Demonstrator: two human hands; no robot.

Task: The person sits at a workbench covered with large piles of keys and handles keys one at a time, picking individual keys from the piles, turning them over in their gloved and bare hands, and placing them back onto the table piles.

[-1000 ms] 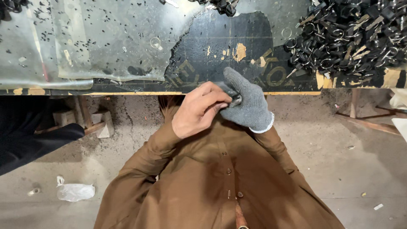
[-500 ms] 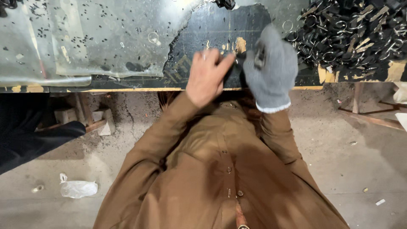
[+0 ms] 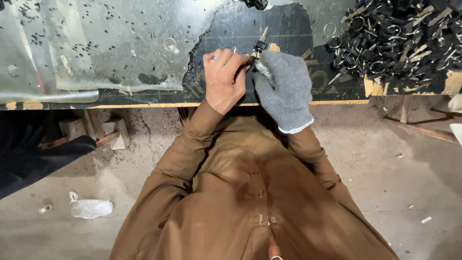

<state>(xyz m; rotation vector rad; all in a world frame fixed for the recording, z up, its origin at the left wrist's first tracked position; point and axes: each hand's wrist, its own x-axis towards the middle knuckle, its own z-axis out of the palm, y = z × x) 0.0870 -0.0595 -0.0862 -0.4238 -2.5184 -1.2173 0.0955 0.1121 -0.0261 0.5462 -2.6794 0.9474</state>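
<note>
My bare left hand (image 3: pixel 222 79), with a ring on one finger, and my right hand (image 3: pixel 285 89) in a grey knit glove meet over the front edge of the dark workbench (image 3: pixel 288 33). Between them they hold a small key-like metal piece (image 3: pixel 259 45) with a black head and a silvery shaft that points away from me. Both hands pinch it at its near end, fingers closed around it. My brown shirt sleeves run down to the bottom of the view.
A large heap of black and metal key parts with rings (image 3: pixel 399 33) lies at the bench's right. A clear plastic sheet (image 3: pixel 96 43) dotted with small black bits and a loose ring (image 3: pixel 169 44) covers the left. Concrete floor and wooden offcuts (image 3: pixel 96 132) lie below.
My hands rose from near my chest to the bench, spread apart for a moment, then came together again on the small key-like piece above the bench's front edge.
</note>
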